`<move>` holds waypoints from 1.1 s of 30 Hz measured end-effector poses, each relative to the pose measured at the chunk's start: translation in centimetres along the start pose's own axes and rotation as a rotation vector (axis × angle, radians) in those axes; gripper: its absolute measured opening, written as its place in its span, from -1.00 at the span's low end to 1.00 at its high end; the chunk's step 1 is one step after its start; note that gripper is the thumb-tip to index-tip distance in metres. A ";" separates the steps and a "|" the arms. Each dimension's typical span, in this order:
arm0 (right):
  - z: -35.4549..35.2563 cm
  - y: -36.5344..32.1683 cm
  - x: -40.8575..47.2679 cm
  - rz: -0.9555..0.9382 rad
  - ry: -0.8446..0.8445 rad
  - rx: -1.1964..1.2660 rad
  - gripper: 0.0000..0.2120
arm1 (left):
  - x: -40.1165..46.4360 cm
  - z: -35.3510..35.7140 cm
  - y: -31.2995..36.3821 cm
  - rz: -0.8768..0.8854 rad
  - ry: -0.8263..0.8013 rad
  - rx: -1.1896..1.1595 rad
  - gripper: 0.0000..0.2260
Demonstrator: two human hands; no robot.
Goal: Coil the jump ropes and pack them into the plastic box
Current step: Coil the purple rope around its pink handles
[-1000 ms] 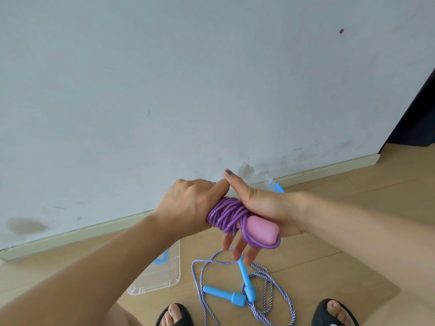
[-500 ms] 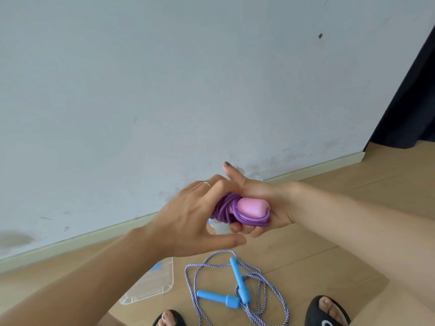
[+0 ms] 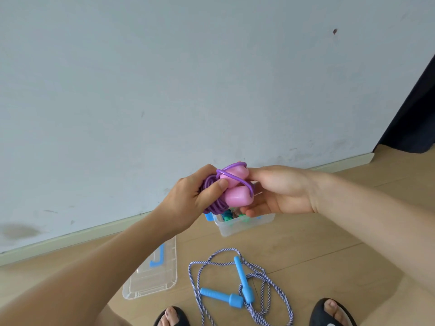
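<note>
Clear plastic, a lid with a blue latch lies flat on the wooden floor at lower left, its long axis running away toward the wall. Above it the left hand curls round the purple rope, thumb pressed on the coils, so that grip is clamped on the bundle. The rope is held in the air in front of the wall, above the box. Its cord is wound into a tight bunch, and the two pink handles lie side by side, their long axes running roughly left to right with the rounded ends pointing right; one loop of cord crosses over them. The right hand meets the bundle from the right, fingers curled under the lower handle and thumb touching the upper one, so that grip too is closed on the rope. The box stands on the floor near the wall, with coloured things inside that are too hidden to name. Lower down, a striped rope with blue handles lies loose on the floor between the lid and the right sandal, one handle pointing left, the other toward the wall.
</note>
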State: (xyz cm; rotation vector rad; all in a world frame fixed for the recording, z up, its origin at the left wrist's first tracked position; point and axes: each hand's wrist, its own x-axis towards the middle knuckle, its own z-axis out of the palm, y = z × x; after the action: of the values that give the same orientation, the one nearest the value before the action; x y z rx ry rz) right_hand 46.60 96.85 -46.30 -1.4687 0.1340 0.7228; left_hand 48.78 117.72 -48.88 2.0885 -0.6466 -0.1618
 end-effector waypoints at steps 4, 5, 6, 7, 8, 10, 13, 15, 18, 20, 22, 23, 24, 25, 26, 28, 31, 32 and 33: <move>-0.5 0.0 -0.1 -0.075 0.141 -0.077 -0.82 | 0.4 -0.3 -0.3 -0.042 0.046 0.003 -0.73; -0.6 -0.1 -0.1 -0.106 0.180 -0.056 -0.83 | 0.5 -0.3 -0.4 -0.061 0.047 -0.007 -0.73; -0.6 -0.2 0.0 -0.131 0.221 -0.030 -0.85 | 0.6 -0.3 -0.4 -0.076 0.042 -0.014 -0.74; -0.6 -0.2 0.0 -0.149 0.256 0.002 -0.86 | 0.7 -0.3 -0.4 -0.085 0.031 -0.010 -0.74; -0.6 -0.3 0.0 -0.158 0.280 0.035 -0.88 | 0.7 -0.3 -0.5 -0.088 0.018 0.002 -0.74; -0.7 -0.2 0.0 -0.160 0.302 0.089 -0.91 | 0.8 -0.2 -0.7 -0.082 0.003 0.032 -0.73; -0.5 0.0 0.0 -0.173 0.329 0.140 -0.90 | 0.8 0.1 -0.4 -0.083 0.031 0.071 -0.75; -0.2 0.2 0.0 -0.193 0.348 0.153 -0.89 | 0.9 0.1 -0.3 -0.087 0.052 0.100 -0.76; 0.1 0.4 0.0 -0.195 0.352 0.152 -0.88 | 0.9 0.0 -0.4 -0.091 0.062 0.131 -0.74; 0.3 0.4 0.1 -0.188 0.354 0.187 -0.89 | 0.9 -0.1 -0.5 -0.092 0.075 0.144 -0.73; 0.5 0.3 0.1 -0.183 0.352 0.240 -0.91 | 0.9 -0.1 -0.4 -0.096 0.096 0.164 -0.72; 0.6 0.3 0.0 -0.184 0.343 0.255 -0.91 | 0.9 -0.1 -0.4 -0.100 0.106 0.179 -0.72; 0.7 0.3 -0.1 -0.188 0.331 0.252 -0.91 | 0.9 -0.1 -0.4 -0.106 0.116 0.195 -0.71; 0.8 0.4 -0.2 -0.199 0.324 0.232 -0.92 | 0.9 -0.2 -0.4 -0.113 0.124 0.209 -0.69; 0.9 0.5 -0.2 -0.215 0.322 0.196 -0.94 | 0.9 -0.2 -0.4 -0.121 0.133 0.215 -0.68; 1.3 0.8 -0.2 -0.252 0.345 0.092 -0.93 | 0.9 -0.3 -0.3 -0.128 0.151 0.213 -0.67; 2.0 1.3 -0.2 -0.331 0.475 -0.129 -0.86 | 1.0 -0.4 0.0 -0.116 0.184 0.209 -0.68; 2.2 1.4 -0.1 -0.362 0.527 -0.191 -0.86 | 1.1 -0.4 0.1 -0.114 0.191 0.218 -0.68; 2.4 1.5 -0.2 -0.391 0.576 -0.240 -0.86 | 1.1 -0.3 0.1 -0.116 0.195 0.228 -0.68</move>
State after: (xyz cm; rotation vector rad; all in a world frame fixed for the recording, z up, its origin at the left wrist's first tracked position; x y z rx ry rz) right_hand 44.84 98.96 -47.16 -1.8351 0.1958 -0.0159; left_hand 49.76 117.35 -48.45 2.3268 -0.4426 0.0537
